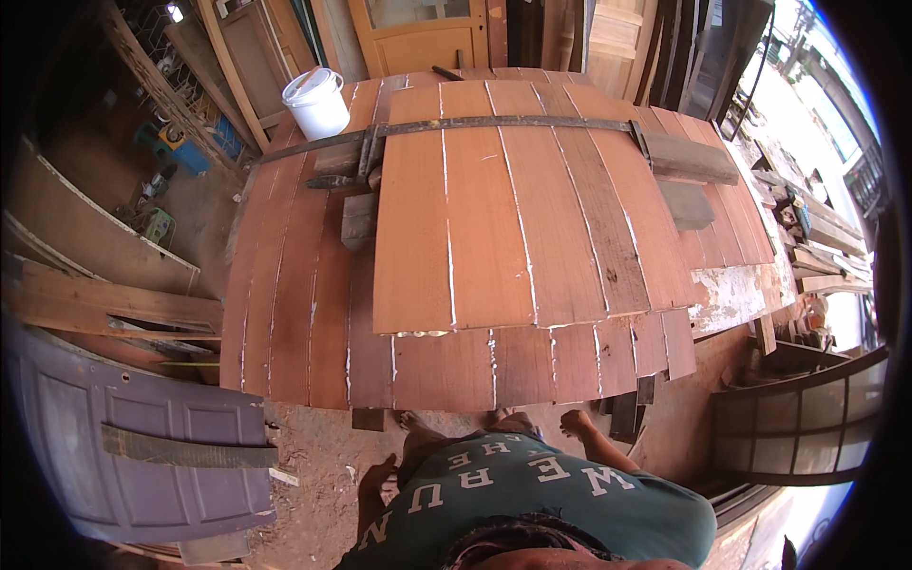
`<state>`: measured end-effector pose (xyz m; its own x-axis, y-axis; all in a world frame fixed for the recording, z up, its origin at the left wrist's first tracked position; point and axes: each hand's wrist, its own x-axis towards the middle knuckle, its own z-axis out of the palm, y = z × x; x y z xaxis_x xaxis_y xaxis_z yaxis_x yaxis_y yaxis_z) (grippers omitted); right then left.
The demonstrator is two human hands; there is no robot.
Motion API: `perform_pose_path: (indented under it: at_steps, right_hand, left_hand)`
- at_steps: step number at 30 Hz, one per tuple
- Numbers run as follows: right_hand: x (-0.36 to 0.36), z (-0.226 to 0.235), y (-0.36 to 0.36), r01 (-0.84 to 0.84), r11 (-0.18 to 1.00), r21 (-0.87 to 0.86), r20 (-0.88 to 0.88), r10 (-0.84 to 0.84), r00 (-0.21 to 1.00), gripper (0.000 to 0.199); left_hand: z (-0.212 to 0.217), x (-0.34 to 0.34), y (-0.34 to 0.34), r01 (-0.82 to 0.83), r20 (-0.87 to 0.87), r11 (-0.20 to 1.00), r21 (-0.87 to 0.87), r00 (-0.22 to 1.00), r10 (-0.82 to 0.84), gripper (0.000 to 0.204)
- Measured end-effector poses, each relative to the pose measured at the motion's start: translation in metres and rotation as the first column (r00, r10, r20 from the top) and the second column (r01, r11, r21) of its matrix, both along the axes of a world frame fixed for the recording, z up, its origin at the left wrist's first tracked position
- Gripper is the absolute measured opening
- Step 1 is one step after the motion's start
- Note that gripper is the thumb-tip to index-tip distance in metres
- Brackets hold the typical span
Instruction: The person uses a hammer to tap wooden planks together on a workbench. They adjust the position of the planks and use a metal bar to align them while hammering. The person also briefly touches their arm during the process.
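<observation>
Both my hands hang at my sides below the near edge of the workbench-high stack of panels. My left hand (380, 472) is lowered beside my leg, fingers loose, with nothing seen in it. Nearer the panels, my right hand (574, 424) is held with its fingers slightly bent and apart, and it looks bare. In front of me lies the upper wooden panel (484, 209), its reddish boards joined along white glue lines. A long metal bar clamp (503, 123) spans its far part. Beneath it spreads a larger lower panel (285, 294), also streaked with white glue.
A white lidded bucket (318, 106) stands at the far left of the panels. Wooden blocks (698, 161) sit by the clamp's right end. A purple panelled door (142, 437) leans at the left, a gridded frame (807, 427) at the right. Scrap timber (826, 228) lies beyond.
</observation>
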<state>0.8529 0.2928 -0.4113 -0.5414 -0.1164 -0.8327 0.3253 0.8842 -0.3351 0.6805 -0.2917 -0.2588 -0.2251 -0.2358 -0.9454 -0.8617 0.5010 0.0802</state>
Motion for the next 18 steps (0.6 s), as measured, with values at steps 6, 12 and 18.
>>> perform_pose_path:
  at_steps: [6,12,18]
  right_hand:
    - [0.001,-0.046,-0.057,-0.183,0.977,0.107,-0.015,0.186,0.982,0.017]
    - [-0.061,-0.029,-0.186,-0.112,0.992,0.054,-0.106,0.117,0.987,0.031]
    - [-0.125,0.071,-0.273,0.196,0.962,0.188,-0.011,-0.197,0.980,0.041]
  left_hand:
    - [-0.011,-0.012,-0.063,0.203,-0.087,0.960,0.193,0.978,-0.189,0.054]
    - [-0.019,-0.049,-0.145,0.344,-0.121,0.902,0.261,0.938,-0.324,0.060]
    - [-0.038,-0.068,-0.200,0.542,-0.061,0.789,0.288,0.833,-0.550,0.066]
